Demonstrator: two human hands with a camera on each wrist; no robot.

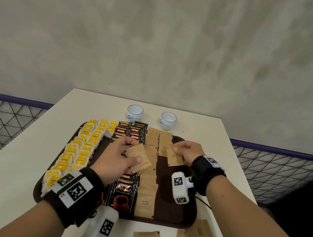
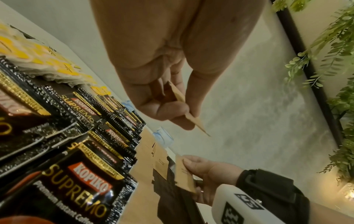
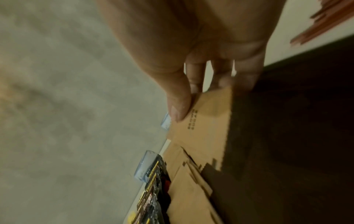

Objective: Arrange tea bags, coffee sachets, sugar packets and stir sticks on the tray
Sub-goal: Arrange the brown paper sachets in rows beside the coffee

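Flat kraft-paper sugar packet (image 1: 139, 159) pinched in left hand (image 1: 118, 157) fingers, another (image 1: 175, 157) in right hand (image 1: 188, 151).

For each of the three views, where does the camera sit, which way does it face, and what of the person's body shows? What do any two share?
Head: worn on the head, looking down at the tray; both forearms, left hand and right hand show.
Left wrist: under the left hand, looking along the fingers over the coffee sachets; the right hand shows too.
Right wrist: under the right hand, facing its brown sugar packet; blurred.
Shared: all three show that packet.
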